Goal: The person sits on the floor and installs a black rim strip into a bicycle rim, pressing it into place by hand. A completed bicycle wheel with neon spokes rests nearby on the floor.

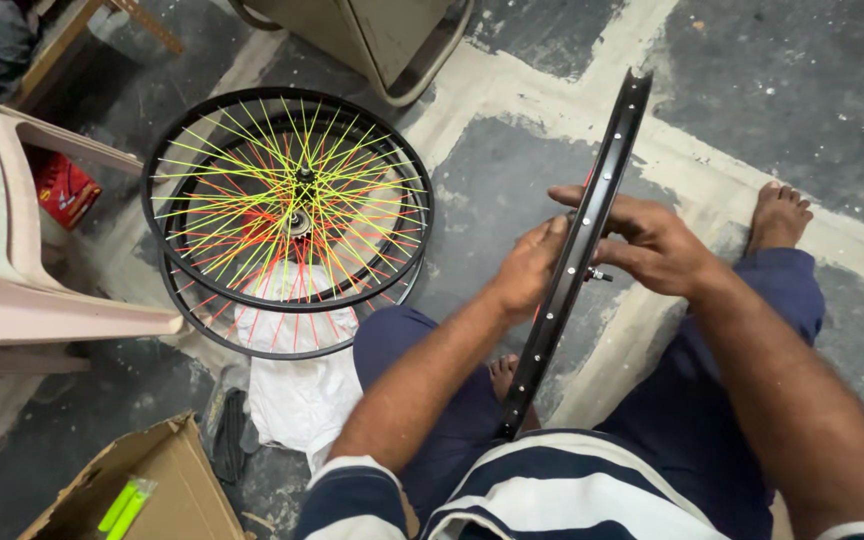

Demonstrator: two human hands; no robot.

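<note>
While the person sits on the floor, the scene runs left to right as follows.

Far left: a pale plastic chair (12, 270) stands at the edge, with a red packet (64, 188) on the floor behind its leg.
Lower left: an open cardboard box (167, 490) holds bright green sticks (124, 507); beside it lies a white cloth (300, 395).
Stacked wheels: two finished wheels (287, 200) lie flat, one on the other, partly over the cloth, laced with yellow, green and red spokes.
Left hand: the left hand (527, 268) presses against the near face of the black rim (577, 260), fingers curled at its edge; its grip looks light, steadying more than clenching.
Rim: it stands on edge between the knees, seen nearly edge-on, its lower end by the lap and its top tilted away to the right.
Right hand: the right hand (652, 245) reaches across the far side, fingers pinching at a small metal part (597, 273) near the rim's inner face.
Step in hand: by my judgement, fitting a spoke or nipple into the bare rim, early in the lacing.
Next move calls for: probably steady holding from the left hand and fine finger work from the right at one hole.
Surface and room: a worn, patchy concrete floor (802, 90) in grey and pale bands; a metal cabinet base (392, 40) stands at the top.
</note>
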